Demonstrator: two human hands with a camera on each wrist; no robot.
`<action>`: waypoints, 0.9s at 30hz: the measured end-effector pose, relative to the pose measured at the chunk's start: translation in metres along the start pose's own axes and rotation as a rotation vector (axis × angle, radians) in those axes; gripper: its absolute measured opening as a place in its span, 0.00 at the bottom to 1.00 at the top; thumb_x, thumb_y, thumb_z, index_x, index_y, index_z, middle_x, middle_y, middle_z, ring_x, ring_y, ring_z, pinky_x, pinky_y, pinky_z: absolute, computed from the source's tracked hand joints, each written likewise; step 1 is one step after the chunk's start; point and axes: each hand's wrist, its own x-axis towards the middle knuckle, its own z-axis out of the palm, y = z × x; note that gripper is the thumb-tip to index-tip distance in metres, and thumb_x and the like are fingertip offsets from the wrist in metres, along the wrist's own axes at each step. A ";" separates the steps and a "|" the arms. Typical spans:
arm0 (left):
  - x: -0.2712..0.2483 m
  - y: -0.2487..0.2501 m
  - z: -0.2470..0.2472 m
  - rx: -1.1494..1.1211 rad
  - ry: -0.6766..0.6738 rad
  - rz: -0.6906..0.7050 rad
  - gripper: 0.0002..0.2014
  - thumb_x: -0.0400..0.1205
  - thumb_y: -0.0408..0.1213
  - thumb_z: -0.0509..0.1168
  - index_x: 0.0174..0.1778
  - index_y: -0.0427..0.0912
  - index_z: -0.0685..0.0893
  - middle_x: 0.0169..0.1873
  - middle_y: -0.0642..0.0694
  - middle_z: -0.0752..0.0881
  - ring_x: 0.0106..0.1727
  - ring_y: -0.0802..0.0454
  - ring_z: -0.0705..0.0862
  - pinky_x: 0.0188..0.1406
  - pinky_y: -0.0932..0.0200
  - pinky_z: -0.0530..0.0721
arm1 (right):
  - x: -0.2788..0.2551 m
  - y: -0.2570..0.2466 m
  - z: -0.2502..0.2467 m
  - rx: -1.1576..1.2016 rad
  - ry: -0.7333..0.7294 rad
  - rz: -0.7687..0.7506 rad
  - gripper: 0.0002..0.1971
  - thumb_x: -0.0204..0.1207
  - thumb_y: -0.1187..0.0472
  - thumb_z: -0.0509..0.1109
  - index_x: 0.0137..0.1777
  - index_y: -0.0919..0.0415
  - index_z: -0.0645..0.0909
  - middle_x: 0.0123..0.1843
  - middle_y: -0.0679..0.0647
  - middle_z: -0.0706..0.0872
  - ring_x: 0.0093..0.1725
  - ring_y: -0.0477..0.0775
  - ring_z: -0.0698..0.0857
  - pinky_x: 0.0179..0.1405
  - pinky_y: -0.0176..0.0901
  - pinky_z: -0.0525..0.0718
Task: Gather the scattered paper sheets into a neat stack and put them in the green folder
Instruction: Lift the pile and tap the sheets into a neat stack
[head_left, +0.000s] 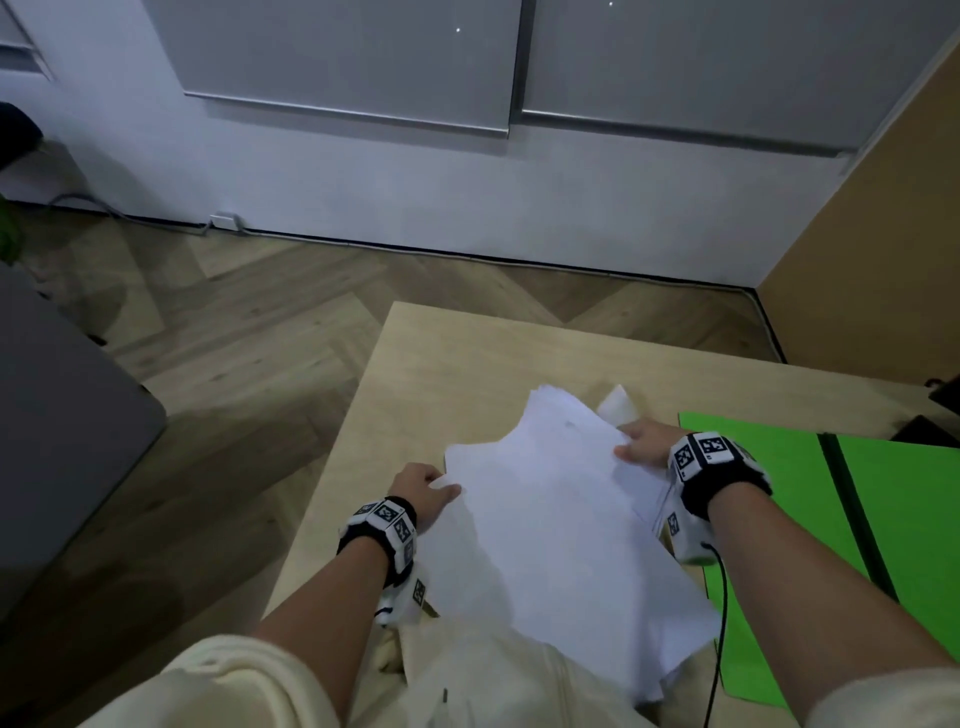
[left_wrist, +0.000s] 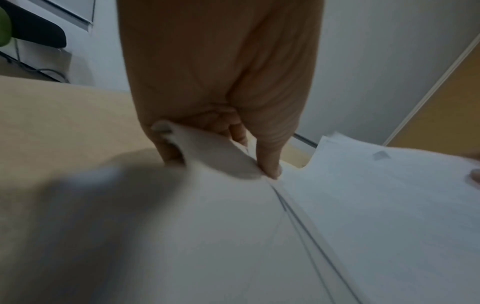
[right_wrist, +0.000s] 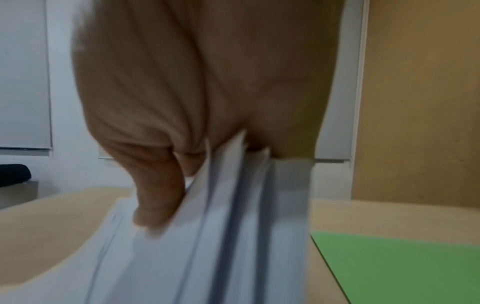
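Observation:
A loose bundle of white paper sheets (head_left: 556, 525) is held over the wooden table (head_left: 447, 374), its edges uneven and fanned. My left hand (head_left: 423, 491) pinches the left corner of the sheets (left_wrist: 218, 156), thumb (left_wrist: 270, 162) on top. My right hand (head_left: 641, 441) grips the right edge, thumb (right_wrist: 155, 197) over several fanned sheets (right_wrist: 233, 226). The green folder (head_left: 810, 519) lies open flat on the table to the right, a dark spine strip down its middle; it also shows in the right wrist view (right_wrist: 400, 267).
A dark object (head_left: 943, 395) sits at the table's far right edge. A grey piece of furniture (head_left: 57, 441) stands left of the table on the wooden floor. A brown panel (head_left: 883, 234) rises at the right.

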 end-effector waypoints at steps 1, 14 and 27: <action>0.000 0.000 0.001 -0.005 0.018 -0.008 0.12 0.77 0.48 0.72 0.32 0.50 0.77 0.40 0.47 0.82 0.45 0.47 0.79 0.53 0.53 0.81 | 0.001 0.005 0.008 0.019 0.014 0.028 0.20 0.78 0.49 0.63 0.66 0.58 0.80 0.67 0.59 0.82 0.66 0.60 0.81 0.65 0.48 0.76; -0.005 0.009 -0.014 -0.453 -0.288 0.044 0.18 0.68 0.21 0.79 0.52 0.34 0.87 0.47 0.42 0.92 0.45 0.47 0.91 0.38 0.57 0.88 | -0.035 -0.014 -0.012 0.489 -0.036 -0.274 0.05 0.69 0.67 0.76 0.43 0.59 0.90 0.34 0.52 0.90 0.31 0.49 0.87 0.32 0.35 0.83; 0.001 0.050 -0.050 -0.646 0.363 0.162 0.10 0.84 0.34 0.63 0.41 0.34 0.86 0.36 0.42 0.87 0.39 0.46 0.85 0.37 0.61 0.85 | -0.041 -0.003 -0.027 0.433 0.474 -0.360 0.19 0.76 0.68 0.67 0.67 0.60 0.80 0.63 0.53 0.85 0.61 0.53 0.84 0.61 0.43 0.79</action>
